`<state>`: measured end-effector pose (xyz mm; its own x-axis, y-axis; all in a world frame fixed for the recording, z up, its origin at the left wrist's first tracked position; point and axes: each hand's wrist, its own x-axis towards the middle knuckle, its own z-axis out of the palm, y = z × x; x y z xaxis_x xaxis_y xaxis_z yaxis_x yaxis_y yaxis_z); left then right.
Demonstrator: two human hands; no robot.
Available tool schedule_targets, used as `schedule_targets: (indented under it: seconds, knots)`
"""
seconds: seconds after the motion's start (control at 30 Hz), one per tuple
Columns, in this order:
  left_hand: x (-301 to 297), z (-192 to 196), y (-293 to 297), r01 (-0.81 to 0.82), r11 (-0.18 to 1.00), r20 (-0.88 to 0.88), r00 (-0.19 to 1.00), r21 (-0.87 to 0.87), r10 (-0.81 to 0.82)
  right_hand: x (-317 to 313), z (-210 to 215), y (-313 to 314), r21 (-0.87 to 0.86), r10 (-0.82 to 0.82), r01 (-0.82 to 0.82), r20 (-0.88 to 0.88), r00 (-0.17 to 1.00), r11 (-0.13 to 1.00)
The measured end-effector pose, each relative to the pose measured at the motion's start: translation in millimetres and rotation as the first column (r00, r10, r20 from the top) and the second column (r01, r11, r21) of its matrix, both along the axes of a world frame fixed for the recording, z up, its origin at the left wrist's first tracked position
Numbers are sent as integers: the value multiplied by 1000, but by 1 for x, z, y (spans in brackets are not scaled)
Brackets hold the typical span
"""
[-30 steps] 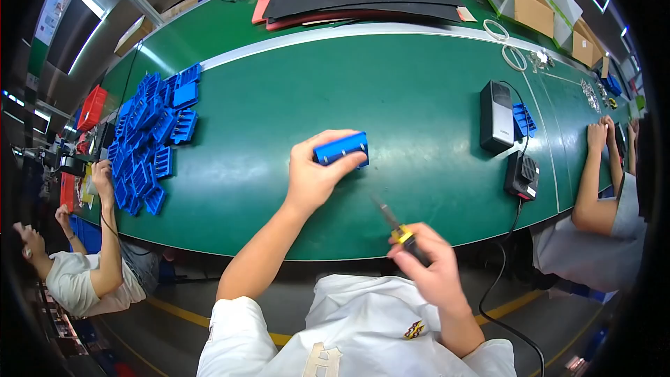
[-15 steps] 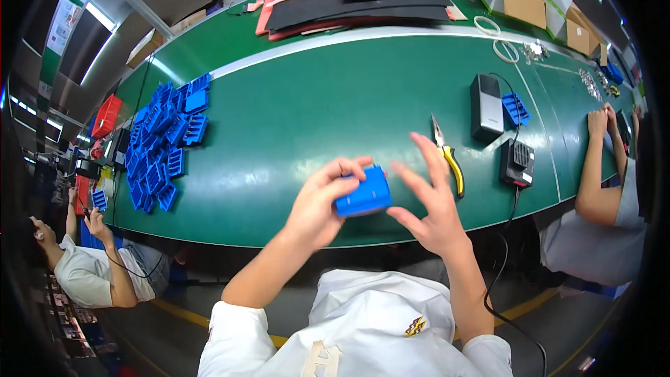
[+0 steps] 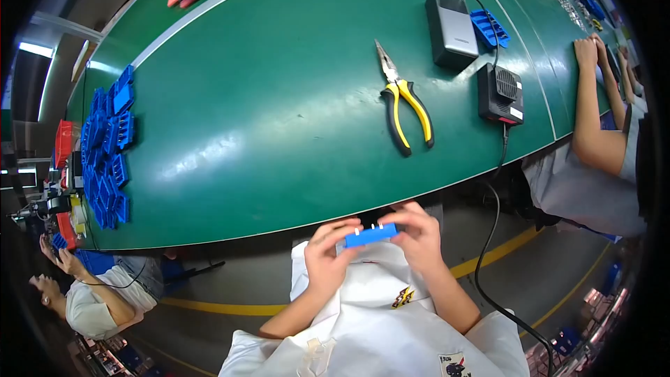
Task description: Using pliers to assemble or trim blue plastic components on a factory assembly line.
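A blue plastic box-like part (image 3: 370, 235) is held close to my body, just off the near edge of the table. Small pale pins or tabs stick up along its upper edge. My left hand (image 3: 329, 255) grips its left end between thumb and fingers. At the opposite end, my right hand (image 3: 419, 239) pinches it the same way. Beyond my hands on the table lie needle-nose pliers (image 3: 421, 113) with black and yellow handles, their jaws pointing away from me.
Several blue trays (image 3: 106, 141) are piled at the table's left. To the right stand a grey-and-black device (image 3: 452, 26), a black fan-like unit (image 3: 500, 92) with a cable, and another blue tray (image 3: 490, 28). Co-workers sit at left (image 3: 115, 300) and right (image 3: 593, 146).
The blue part has come off the table area toward my body. My right hand, apart from it before with fingers spread, now grips it too. The view has shifted; the pliers' handles appear spread wider.
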<state>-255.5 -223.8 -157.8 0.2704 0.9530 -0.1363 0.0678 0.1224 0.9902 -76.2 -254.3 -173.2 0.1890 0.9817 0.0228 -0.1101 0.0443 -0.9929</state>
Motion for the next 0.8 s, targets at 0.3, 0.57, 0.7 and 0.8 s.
schedule_targets:
  seconds: [0.3, 0.57, 0.7, 0.8]
  knots:
    - [11, -23, -1, -148, 988, 43, 988, -40, 150, 13, -21, 9, -91, 26, -55, -293, 956, 994]
    - [12, -32, 0, -196, 969, 202, 953, -151, 225, -13, -19, 22, -110, 74, -133, -429, 900, 985]
    - [15, -34, 0, -194, 974, 264, 939, -117, 219, -20, -29, 23, -109, 47, -87, -332, 942, 990]
    - [19, -32, -7, -210, 972, 323, 917, -106, 233, -23, -30, 21, -39, 23, -33, -241, 970, 999]
